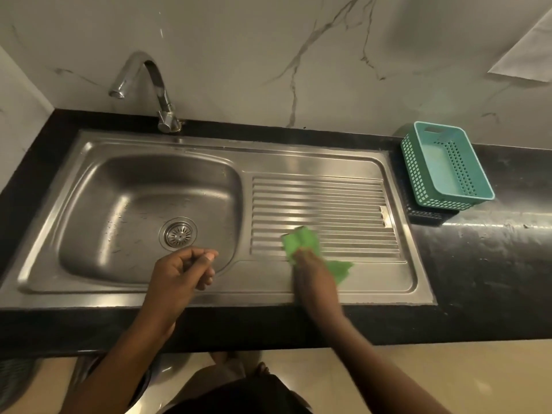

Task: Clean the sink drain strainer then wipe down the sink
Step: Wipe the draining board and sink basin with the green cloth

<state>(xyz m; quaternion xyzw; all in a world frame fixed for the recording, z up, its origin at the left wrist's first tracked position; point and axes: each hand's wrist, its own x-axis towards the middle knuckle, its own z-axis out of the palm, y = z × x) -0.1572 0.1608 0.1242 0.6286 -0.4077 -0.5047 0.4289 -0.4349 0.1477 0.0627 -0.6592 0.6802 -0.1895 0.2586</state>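
Note:
The steel sink point(89, 180) has a basin on the left and a ribbed drainboard point(322, 204) on the right. The round drain strainer point(178, 234) sits in the basin floor. My right hand point(313, 273) presses a green cloth point(298, 242) onto the near part of the drainboard; the hand is blurred. My left hand point(185, 270) hovers over the basin's near rim with its fingers curled and nothing visible in it.
A chrome faucet point(149, 88) stands behind the basin. A teal plastic basket point(445, 165) sits on a dark tray on the black counter point(484, 264) to the right. A marble wall rises behind.

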